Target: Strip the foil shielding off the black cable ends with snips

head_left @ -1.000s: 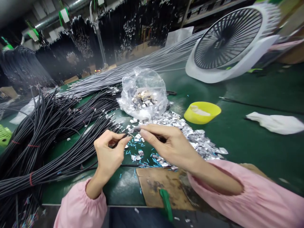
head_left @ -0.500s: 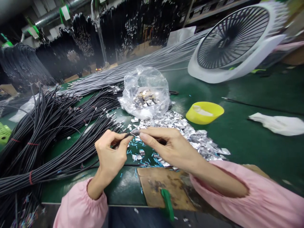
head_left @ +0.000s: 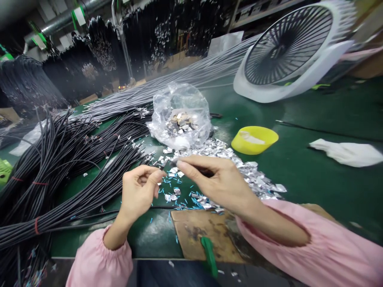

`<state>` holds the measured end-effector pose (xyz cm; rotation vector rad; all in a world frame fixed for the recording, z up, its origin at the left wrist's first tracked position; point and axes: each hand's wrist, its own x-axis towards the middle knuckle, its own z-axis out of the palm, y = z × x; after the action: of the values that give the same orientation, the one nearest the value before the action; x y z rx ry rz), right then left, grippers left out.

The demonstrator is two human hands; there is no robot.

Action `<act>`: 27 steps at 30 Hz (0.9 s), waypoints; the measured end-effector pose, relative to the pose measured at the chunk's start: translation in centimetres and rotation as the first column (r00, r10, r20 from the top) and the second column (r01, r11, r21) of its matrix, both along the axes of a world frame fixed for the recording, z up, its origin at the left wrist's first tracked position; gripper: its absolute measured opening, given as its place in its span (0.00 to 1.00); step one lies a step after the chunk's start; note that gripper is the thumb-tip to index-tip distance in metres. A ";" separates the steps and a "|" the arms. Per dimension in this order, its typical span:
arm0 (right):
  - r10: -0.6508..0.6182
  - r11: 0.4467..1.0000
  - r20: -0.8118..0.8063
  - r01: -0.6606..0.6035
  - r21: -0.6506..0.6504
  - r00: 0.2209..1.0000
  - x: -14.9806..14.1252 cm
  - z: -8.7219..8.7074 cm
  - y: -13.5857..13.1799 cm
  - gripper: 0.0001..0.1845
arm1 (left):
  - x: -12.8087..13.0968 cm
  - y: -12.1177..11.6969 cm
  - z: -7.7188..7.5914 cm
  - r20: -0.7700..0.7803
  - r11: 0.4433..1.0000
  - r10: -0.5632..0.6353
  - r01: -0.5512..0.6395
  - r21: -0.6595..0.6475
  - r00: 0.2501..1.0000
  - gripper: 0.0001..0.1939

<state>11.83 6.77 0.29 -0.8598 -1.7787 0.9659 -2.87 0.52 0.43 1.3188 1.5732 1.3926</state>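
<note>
My left hand point(head_left: 140, 192) is curled shut, pinching the end of a thin black cable point(head_left: 89, 217) between thumb and forefinger. My right hand point(head_left: 218, 181) is pinched on a small silvery piece at the cable's tip, just right of the left thumb. Both hands hover above the green table point(head_left: 314, 175), over loose foil scraps point(head_left: 239, 167) and tiny blue bits point(head_left: 182, 199). A clear plastic bag point(head_left: 180, 115) holding metal pieces stands just behind the hands.
Bundles of black cables point(head_left: 66, 159) cover the left of the table; grey cables point(head_left: 179, 81) run to the back. A white fan point(head_left: 287, 52) stands at the back right, with a yellow bowl point(head_left: 254, 139), a white cloth point(head_left: 347, 153) and a brown board point(head_left: 203, 235) nearby.
My hands have drawn slightly apart; the right fingertips have lifted a little and the left hand has dropped and curled in more. The view shifted a touch.
</note>
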 end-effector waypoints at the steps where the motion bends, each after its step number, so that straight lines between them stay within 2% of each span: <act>1: -0.020 0.999 -0.026 0.019 -0.035 0.999 0.0 0.0 0.0 0.13 | 0.1 0.0 -0.1 -0.059 0.998 0.047 -0.045 0.042 0.997 0.10; 3: -0.026 0.997 -0.059 0.021 -0.080 0.998 -0.1 0.1 0.0 0.14 | 0.3 -0.1 -0.4 -0.220 0.981 0.144 -0.110 0.161 0.965 0.07; 5: -0.010 0.996 -0.058 0.005 -0.086 0.998 -0.1 0.2 -0.1 0.14 | 0.5 -0.2 -0.8 -0.358 0.959 0.200 -0.109 0.260 0.912 0.05; 8: -0.010 0.994 -0.062 0.003 -0.107 0.998 -0.2 0.2 -0.2 0.13 | 0.7 -0.3 -1.0 -0.448 0.938 0.236 -0.081 0.338 0.862 0.05; 10: -0.009 0.990 -0.078 -0.002 -0.141 0.997 -0.3 0.2 -0.2 0.12 | 0.8 -0.3 -1.0 -0.465 0.936 0.236 -0.071 0.345 0.853 0.04; 13: 0.005 0.987 -0.084 -0.019 -0.162 0.996 -0.4 0.3 -0.2 0.11 | 0.9 -0.2 -1.0 -0.429 0.966 0.134 -0.021 0.258 0.893 0.03; 16: 0.015 0.989 -0.041 -0.021 -0.144 0.999 -0.4 0.2 -0.3 0.09 | 0.8 -0.2 -0.8 -0.326 0.985 -0.012 0.067 0.158 0.945 0.05; 18: 0.006 0.999 0.013 -0.005 -0.045 1.000 -0.3 0.1 -0.2 0.08 | 0.5 -0.2 -0.3 -0.237 0.985 -0.126 0.149 0.083 0.963 0.10; 19: 0.009 0.998 0.045 -0.012 0.056 0.999 -0.1 0.0 -0.1 0.09 | 0.3 -0.2 0.0 -0.176 0.978 -0.198 0.205 0.025 0.964 0.13; 20: 0.021 0.981 0.082 -0.036 0.191 0.996 0.0 -0.1 0.0 0.10 | 0.1 -0.2 0.3 -0.112 0.962 -0.271 0.268 -0.048 0.956 0.16; 21: 0.035 0.935 0.127 -0.077 0.347 0.991 0.2 -0.3 0.2 0.12 | -0.2 -0.1 0.6 -0.063 0.938 -0.332 0.322 -0.126 0.941 0.18; 23: 0.041 0.766 0.247 -0.189 0.614 0.968 0.5 -0.5 0.6 0.17 | -0.7 0.1 1.0 -0.066 0.905 -0.370 0.343 -0.253 0.927 0.20; 25: -0.001 0.616 0.353 -0.277 0.738 0.936 0.8 -0.7 0.8 0.20 | -1.1 0.3 1.1 -0.169 0.917 -0.317 0.257 -0.304 0.933 0.19; 26: -0.032 0.581 0.380 -0.292 0.760 0.924 0.8 -0.7 0.9 0.21 | -1.1 0.5 1.0 -0.208 0.936 -0.262 0.195 -0.291 0.942 0.19; 27: -0.063 0.576 0.384 -0.281 0.768 0.921 0.9 -0.8 0.9 0.20 | -1.1 0.6 0.8 -0.215 0.955 -0.202 0.143 -0.260 0.956 0.19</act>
<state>12.71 7.64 -0.50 -0.3138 -2.3129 -0.0676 -4.00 1.09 1.27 1.4748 1.6759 0.9278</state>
